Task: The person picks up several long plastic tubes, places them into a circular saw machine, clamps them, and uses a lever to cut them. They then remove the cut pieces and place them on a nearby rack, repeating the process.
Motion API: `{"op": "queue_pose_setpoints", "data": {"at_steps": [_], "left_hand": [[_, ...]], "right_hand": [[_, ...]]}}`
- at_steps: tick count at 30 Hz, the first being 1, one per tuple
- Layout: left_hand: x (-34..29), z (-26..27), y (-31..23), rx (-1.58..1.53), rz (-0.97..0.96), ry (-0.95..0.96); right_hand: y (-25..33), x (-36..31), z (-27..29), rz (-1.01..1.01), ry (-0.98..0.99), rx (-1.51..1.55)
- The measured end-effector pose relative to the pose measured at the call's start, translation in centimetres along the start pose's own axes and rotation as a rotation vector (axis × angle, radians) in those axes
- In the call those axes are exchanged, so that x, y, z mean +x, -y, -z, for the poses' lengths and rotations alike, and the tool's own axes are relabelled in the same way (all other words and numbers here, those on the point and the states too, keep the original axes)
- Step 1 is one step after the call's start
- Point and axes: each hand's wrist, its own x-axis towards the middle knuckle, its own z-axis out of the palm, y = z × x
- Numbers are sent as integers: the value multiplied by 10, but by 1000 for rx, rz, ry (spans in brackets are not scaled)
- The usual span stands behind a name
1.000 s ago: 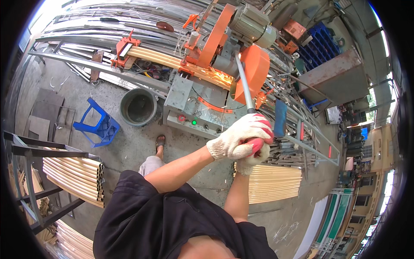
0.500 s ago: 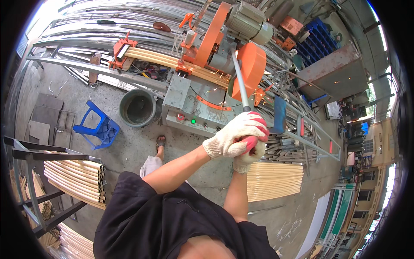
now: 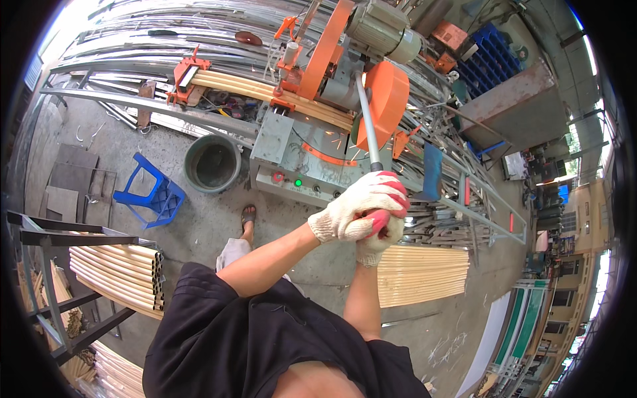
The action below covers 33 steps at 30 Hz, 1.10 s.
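Both my hands wear off-white knit gloves with red-coated fingers. My left hand (image 3: 358, 209) is wrapped round the lower end of the grey lever handle (image 3: 368, 123) of an orange cut-off saw (image 3: 390, 99). Just below it, my right hand (image 3: 382, 244) is closed at the same handle end, its fingers partly hidden by the left. Several cream-coloured tubes (image 3: 242, 86) run side by side under the saw, held by an orange clamp (image 3: 188, 76) at their left. Small sparks fly near the blade, which the guard mostly hides. A green light (image 3: 298, 182) glows on the grey machine base (image 3: 282, 156).
A dark bucket (image 3: 212, 164) and a blue plastic stool (image 3: 154, 199) stand left of the machine. Stacked cream tubes lie on a dark metal rack (image 3: 79, 239) at left; another tube stack (image 3: 424, 275) lies at right. Long metal bars (image 3: 126, 43) fill the background.
My hands and the lever end have shifted slightly left, still gripping. Fewer sparks show at the right of the saw. The clamped tubes look unmoved.
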Motion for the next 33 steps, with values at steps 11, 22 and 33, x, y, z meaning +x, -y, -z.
{"op": "queue_pose_setpoints", "data": {"at_steps": [11, 22, 33], "left_hand": [[-6, 2, 2, -3, -18, 9], [-17, -1, 7, -38, -10, 13], [-29, 1, 5, -21, 32, 51]], "right_hand": [[8, 2, -4, 9, 27, 68], [9, -8, -4, -18, 42, 64], [2, -23, -4, -30, 27, 76]]}}
